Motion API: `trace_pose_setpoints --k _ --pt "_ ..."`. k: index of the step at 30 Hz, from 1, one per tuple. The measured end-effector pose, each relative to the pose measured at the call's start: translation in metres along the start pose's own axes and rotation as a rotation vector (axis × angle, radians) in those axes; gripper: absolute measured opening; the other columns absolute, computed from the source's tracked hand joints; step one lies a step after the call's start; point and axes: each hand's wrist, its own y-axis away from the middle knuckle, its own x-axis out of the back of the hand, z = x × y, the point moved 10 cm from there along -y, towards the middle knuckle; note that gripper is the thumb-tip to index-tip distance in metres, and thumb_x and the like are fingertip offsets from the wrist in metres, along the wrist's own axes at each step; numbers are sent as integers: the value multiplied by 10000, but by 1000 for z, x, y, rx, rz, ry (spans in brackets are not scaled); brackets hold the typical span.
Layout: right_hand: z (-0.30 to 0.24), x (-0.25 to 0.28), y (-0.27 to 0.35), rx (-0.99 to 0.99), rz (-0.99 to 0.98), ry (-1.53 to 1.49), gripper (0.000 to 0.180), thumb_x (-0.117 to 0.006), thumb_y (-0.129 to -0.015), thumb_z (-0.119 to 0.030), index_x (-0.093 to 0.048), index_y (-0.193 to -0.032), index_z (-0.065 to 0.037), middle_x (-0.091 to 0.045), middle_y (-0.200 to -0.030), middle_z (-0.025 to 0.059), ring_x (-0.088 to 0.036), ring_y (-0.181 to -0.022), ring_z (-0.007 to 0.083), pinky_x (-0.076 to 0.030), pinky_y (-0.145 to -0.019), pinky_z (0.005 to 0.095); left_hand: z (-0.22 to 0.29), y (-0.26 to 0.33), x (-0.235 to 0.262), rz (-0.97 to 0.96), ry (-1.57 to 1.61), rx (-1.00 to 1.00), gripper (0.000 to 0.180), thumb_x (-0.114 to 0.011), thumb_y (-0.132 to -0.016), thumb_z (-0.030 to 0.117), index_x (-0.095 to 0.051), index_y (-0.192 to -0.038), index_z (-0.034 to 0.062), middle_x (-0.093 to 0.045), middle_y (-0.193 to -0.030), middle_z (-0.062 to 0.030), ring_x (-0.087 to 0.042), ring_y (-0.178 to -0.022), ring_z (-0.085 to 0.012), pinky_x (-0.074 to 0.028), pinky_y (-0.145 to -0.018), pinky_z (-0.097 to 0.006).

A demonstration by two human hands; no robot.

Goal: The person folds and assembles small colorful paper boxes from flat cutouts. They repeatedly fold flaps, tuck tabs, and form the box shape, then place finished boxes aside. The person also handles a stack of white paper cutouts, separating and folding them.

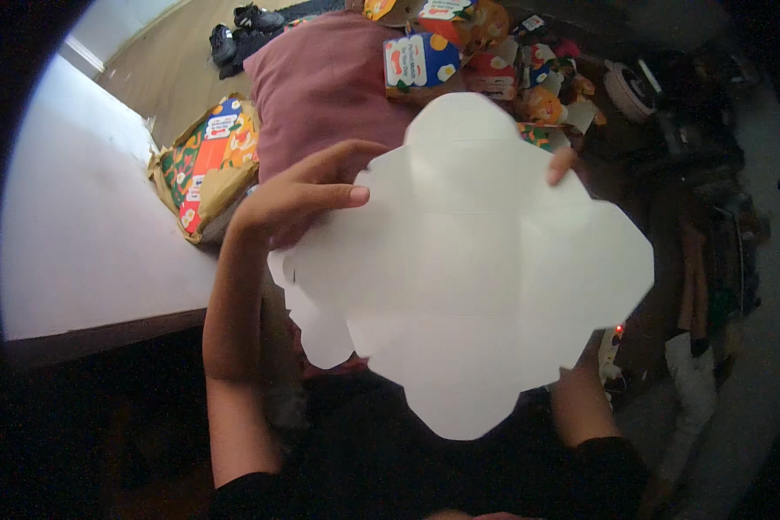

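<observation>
A white unfolded box blank (468,260) with rounded flaps and crease lines is held up flat before me, its plain face toward me. My left hand (308,195) grips its upper left edge, thumb on the face and the other fingers partly behind. At the upper right edge, one fingertip of my right hand (562,165) comes over the face. The rest of that hand is hidden behind the card. Beyond the blank lies a dusty-pink cushion (325,82).
Several folded printed boxes, one a blue and white box (420,65), are heaped beyond the cushion toward the right. A brown paper package (208,169) of colourful printed card leans at the left by a white surface (104,217). Black shoes (234,39) stand at the far left.
</observation>
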Motion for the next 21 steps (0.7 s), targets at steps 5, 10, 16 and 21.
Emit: trace_pose_setpoints --k 5,10,16,21 --pt "18 4 21 -82 42 -93 273 -510 -839 -197 -581 -1001 11 -587 -1051 224 -607 -898 245 -483 -760 332 -37 8 -26 130 276 6 678 -723 -708 55 -389 -1296 10 -533 -1158 -95 -512 -1067 -157 -388 -958 -287" --pt "48 6 44 -230 59 -121 351 -485 -847 -231 -576 -1056 36 -582 -1089 242 -606 -915 252 -481 -776 333 -86 68 -25 473 462 -33 650 -677 -720 53 -357 -1283 -5 -526 -1136 -154 -539 -1048 -214 -414 -941 -340" --pt "43 -6 48 -505 -32 -6 428 -475 -845 -242 -559 -1138 58 -566 -1150 263 -599 -966 268 -475 -820 348 -101 96 -26 635 472 -2 688 -643 -736 86 -293 -1313 -45 -517 -1126 -234 -575 -1003 -262 -460 -885 -367" --pt "29 -17 20 -405 -77 28 215 -566 -835 -168 -605 -1014 -55 -544 -1177 289 -583 -1054 321 -479 -842 390 -110 98 -29 650 519 70 747 -686 -695 115 -300 -1315 -45 -527 -1124 -224 -575 -998 -256 -458 -886 -368"
